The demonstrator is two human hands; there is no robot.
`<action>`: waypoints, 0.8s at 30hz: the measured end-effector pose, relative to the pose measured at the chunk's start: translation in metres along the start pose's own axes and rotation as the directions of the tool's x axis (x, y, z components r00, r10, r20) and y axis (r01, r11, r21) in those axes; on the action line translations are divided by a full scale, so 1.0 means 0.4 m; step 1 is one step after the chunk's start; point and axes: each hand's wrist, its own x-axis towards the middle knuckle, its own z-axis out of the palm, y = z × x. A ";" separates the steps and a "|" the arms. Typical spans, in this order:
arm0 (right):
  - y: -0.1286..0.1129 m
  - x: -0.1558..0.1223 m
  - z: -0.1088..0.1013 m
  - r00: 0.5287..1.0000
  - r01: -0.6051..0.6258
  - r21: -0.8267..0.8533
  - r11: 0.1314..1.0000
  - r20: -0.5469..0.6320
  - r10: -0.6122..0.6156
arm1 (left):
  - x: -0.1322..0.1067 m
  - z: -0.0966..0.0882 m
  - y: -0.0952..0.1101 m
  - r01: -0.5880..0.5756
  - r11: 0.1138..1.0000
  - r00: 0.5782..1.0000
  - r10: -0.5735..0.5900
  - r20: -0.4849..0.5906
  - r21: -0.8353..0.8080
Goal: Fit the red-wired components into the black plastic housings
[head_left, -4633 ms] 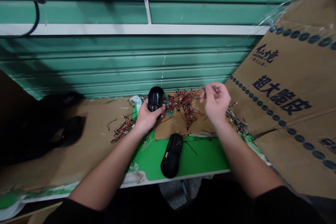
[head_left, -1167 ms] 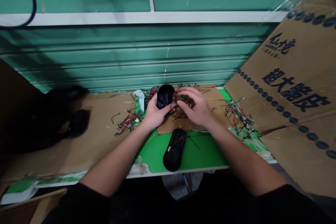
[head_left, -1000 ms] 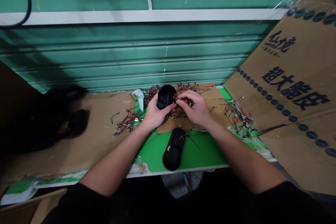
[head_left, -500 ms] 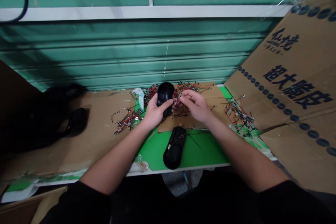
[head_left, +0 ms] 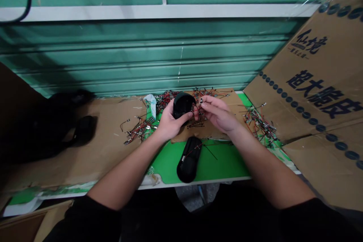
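My left hand (head_left: 171, 123) is wrapped round a black plastic housing (head_left: 182, 103), holding it raised above the table with its hollow side showing. Beside its right edge, my right hand (head_left: 217, 111) pinches a thin wire lead (head_left: 201, 101) with a small dark end between thumb and fingertips. Red and black strands run between the two hands; where they attach is too small to tell. A second black housing (head_left: 188, 166) lies nearer to me on the green mat (head_left: 218, 164), with a red and black wire across it.
Piles of red and black wire leads lie behind the hands, at the left (head_left: 139, 130) and at the right (head_left: 262, 126). Cardboard (head_left: 107, 155) covers the left of the table, with dark parts (head_left: 83, 130) on it. A printed carton (head_left: 320, 94) stands at the right.
The held housing has tilted and turned, so more of its hollow shows. My right hand has shifted slightly right, lifting the lead's end a little.
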 end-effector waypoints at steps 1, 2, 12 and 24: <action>0.002 0.000 -0.003 1.000 -0.001 -0.006 1.000 0.002 0.001 | -0.001 0.000 0.005 0.000 1.000 1.000 0.000 -0.005 0.006; 0.004 0.001 -0.006 1.000 0.004 -0.013 1.000 -0.003 -0.004 | 0.000 -0.002 0.009 0.006 1.000 1.000 -0.006 -0.015 0.009; 0.004 0.005 -0.003 0.996 0.050 -0.072 0.996 -0.075 -0.055 | 0.003 -0.010 0.003 0.100 0.994 0.993 -0.101 -0.054 -0.035; 0.004 0.007 -0.010 0.998 0.058 -0.073 0.996 -0.032 -0.061 | 0.011 -0.014 -0.022 0.118 0.991 0.978 -0.106 -0.178 0.059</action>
